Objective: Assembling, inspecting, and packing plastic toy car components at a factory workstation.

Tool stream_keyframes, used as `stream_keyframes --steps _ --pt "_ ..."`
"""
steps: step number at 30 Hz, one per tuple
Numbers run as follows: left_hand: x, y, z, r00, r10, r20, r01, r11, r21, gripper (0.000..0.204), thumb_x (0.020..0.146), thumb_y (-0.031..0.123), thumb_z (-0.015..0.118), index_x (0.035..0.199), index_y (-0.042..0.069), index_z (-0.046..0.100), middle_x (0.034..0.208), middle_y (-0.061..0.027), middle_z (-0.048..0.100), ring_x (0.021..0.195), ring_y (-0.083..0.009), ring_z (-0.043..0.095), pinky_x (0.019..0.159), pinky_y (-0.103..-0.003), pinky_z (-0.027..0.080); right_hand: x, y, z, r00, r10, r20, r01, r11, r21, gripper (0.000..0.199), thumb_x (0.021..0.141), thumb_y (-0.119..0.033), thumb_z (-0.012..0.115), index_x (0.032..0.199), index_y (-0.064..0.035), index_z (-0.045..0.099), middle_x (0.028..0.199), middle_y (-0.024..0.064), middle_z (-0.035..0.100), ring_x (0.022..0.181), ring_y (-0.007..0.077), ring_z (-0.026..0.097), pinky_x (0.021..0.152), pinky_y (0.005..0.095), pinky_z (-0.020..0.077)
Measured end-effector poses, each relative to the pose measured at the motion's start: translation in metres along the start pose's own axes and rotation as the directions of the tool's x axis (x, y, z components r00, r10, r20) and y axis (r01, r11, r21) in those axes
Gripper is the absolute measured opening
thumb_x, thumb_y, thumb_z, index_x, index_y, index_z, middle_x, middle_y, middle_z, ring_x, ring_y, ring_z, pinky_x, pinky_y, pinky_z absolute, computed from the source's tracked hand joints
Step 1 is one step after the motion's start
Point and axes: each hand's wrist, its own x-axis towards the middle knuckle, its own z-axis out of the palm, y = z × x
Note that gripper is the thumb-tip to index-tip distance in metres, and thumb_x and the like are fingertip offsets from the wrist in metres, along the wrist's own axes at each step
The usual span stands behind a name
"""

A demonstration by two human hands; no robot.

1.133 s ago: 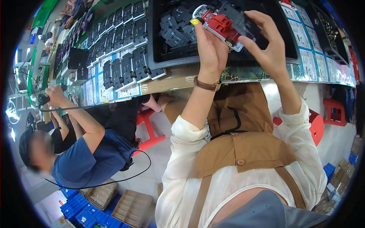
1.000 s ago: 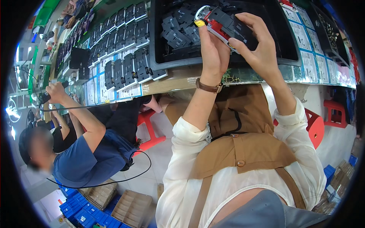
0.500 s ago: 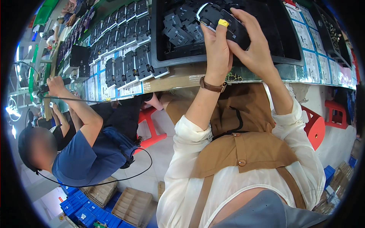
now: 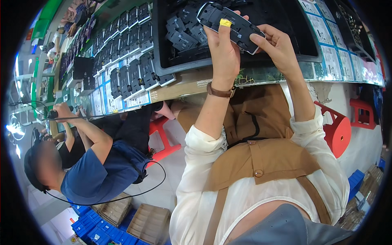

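A toy car (image 4: 239, 29) with a black underside and a white rim is held between my two hands, its underside facing up. My left hand (image 4: 225, 55) is closed around its left end, thumb lying across the underside. Yellow tape (image 4: 225, 22) is wrapped on that thumb. At the right end, my right hand (image 4: 279, 47) pinches the car with thumb and fingers. Below them is a large black tray (image 4: 192, 66) with a pile of flat black base plates (image 4: 179, 34) in its left part.
Rows of similar toy cars (image 4: 132, 77) lie underside up left of the tray. A person in a blue shirt (image 4: 87, 175) works at the left, holding a dark tool with a cable. Another black tray (image 4: 355, 30) of small parts and red stools (image 4: 337, 134) are at the right.
The toy car has turned and shifted slightly left, so more of its underside shows. My right hand, more spread before, now pinches its right end. The person at the left has lowered their hand.
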Motion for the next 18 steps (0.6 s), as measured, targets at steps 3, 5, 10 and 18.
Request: stream_keyframes --steps 3,5,10,18 --pt "-0.001 -0.002 0.000 1.000 -0.018 0.008 0.019 1.000 -0.015 0.028 0.095 0.020 0.039 0.118 0.004 0.036 0.114 -0.0169 0.052 0.103 -0.0298 0.055 0.088 -0.040 0.047 -0.001 -0.002 -0.001 0.999 -0.029 -0.030 0.028 1.000 -0.013 0.029 0.083 -0.021 0.064 0.097 0.0030 0.059 0.074 0.0020 0.060 0.065 0.0041 0.054 0.059 0.0185 0.0450" --pt "-0.002 -0.002 -0.001 1.000 -0.005 -0.014 0.005 1.000 -0.011 0.029 0.096 0.021 0.039 0.118 0.003 0.037 0.114 -0.0168 0.052 0.103 -0.0298 0.055 0.089 -0.041 0.047 0.000 -0.002 0.001 0.998 -0.045 -0.033 0.045 0.999 -0.003 0.028 0.083 -0.021 0.065 0.097 0.0026 0.059 0.073 0.0017 0.060 0.064 0.0040 0.054 0.059 0.0181 0.0448" --pt "-0.009 0.016 -0.004 0.996 -0.055 -0.075 0.054 0.998 -0.018 0.021 0.094 0.016 0.038 0.111 0.005 0.042 0.103 -0.0134 0.055 0.094 -0.0244 0.058 0.084 -0.037 0.049 -0.004 -0.014 0.017 0.998 -0.013 -0.064 0.003 0.989 -0.149 0.026 0.080 -0.020 0.066 0.095 0.0001 0.062 0.073 -0.0009 0.059 0.063 0.0052 0.053 0.055 0.0181 0.0409" --pt "-0.015 0.104 -0.066 0.711 0.645 0.279 -0.310 -0.069 0.948 0.033 0.092 0.017 0.046 0.120 0.001 0.042 0.086 -0.0063 0.053 0.071 -0.0117 0.049 0.063 -0.025 0.044 -0.026 -0.042 0.005 0.969 -0.239 0.068 0.249 0.933 -0.259 0.049 0.093 -0.036 0.038 0.129 -0.0029 0.042 0.115 0.0157 0.054 0.105 0.0224 0.054 0.089 0.0317 0.0433"
